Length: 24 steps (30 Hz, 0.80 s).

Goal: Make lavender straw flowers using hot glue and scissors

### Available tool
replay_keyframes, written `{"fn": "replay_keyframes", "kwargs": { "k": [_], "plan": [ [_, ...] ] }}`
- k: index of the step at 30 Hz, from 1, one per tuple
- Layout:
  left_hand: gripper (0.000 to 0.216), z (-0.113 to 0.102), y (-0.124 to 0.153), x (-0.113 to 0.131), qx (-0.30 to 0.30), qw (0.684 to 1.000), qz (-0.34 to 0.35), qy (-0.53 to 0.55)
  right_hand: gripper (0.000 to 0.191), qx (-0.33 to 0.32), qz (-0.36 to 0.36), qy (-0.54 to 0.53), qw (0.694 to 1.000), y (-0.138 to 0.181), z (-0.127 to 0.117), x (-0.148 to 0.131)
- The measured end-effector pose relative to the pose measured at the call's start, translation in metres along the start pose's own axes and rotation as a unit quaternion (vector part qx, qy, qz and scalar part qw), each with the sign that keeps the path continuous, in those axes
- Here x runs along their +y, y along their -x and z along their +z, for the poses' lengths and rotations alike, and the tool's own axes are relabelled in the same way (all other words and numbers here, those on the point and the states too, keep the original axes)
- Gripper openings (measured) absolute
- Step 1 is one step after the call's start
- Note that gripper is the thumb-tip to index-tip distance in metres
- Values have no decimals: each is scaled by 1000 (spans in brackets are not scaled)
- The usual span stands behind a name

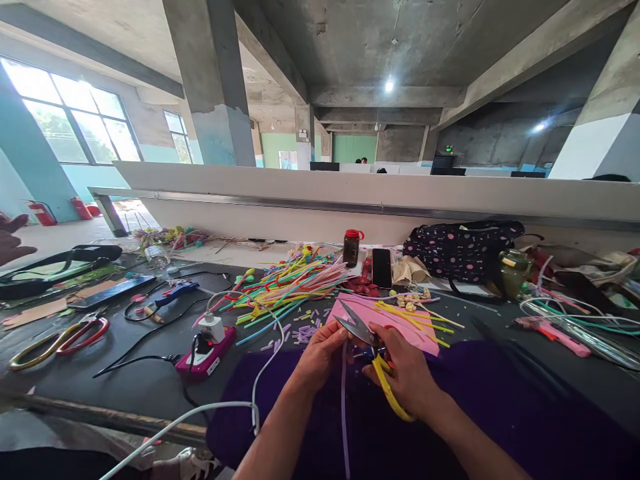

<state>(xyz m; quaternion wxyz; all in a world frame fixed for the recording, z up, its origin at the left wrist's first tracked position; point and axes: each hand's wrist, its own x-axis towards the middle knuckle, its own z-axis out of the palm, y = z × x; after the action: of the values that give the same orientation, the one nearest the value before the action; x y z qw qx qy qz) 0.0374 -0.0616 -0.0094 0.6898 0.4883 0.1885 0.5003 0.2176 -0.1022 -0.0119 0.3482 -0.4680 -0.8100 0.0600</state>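
Note:
My left hand pinches a thin lilac chenille stem that hangs down over the dark purple cloth. In my right hand is a pair of scissors with yellow handles. Their blades are parted and reach to the fingertips of my left hand. Short cut lilac pieces lie scattered on the black table just beyond my left hand. Behind both hands a pink sheet carries several yellow stems. A large pile of coloured chenille stems spreads farther back.
To the left are a pink power strip with cables, scissors, and a blue-handled glue gun. Farther back stand a bottle, a phone and a patterned bag. Another person's hand shows at the left edge.

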Motion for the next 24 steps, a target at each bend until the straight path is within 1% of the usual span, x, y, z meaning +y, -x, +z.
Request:
{"fn": "replay_keyframes", "kwargs": {
  "k": [6,18,24],
  "plan": [
    [20,1,0,-1,-1,1000,-2,10,57,9,-13,-19,1000,0,2,0],
    [21,1,1,-1,16,1000,-17,-7,53,18,-22,0,1000,0,2,1],
    [20,3,3,2,17,1000,-6,-19,54,15,-16,0,1000,1,1,-1]
  ]
}}
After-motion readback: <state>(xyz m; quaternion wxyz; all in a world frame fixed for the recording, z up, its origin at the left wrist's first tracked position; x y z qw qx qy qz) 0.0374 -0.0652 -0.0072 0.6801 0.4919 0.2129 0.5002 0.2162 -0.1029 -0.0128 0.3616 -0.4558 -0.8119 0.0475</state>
